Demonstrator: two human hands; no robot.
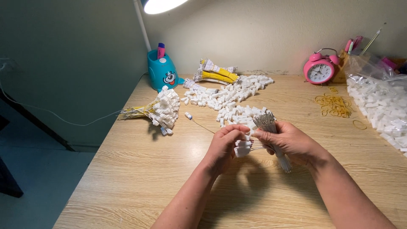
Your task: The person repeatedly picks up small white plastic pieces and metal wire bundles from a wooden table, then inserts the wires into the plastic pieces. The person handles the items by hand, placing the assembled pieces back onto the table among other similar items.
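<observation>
Wooden table point(140, 178): white connector pile point(229, 99) just beyond fingers; rubber bands point(333, 104), pink clock point(319, 70) beyond right fingers.

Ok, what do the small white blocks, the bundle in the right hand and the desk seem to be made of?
White connector blocks: apparently moulded plastic, matte, with uniform boxy shapes.
Wire bundle in the right hand: thin white-coated strands, probably plastic insulation, with shiny metallic-looking tips at the top.
Desk: pale wood-grain surface, smooth; possibly laminate rather than solid wood.

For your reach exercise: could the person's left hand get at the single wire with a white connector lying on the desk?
Probably yes: the single wire lies just beyond the left hand, nothing between, though its fingers pinch white connectors.
</observation>
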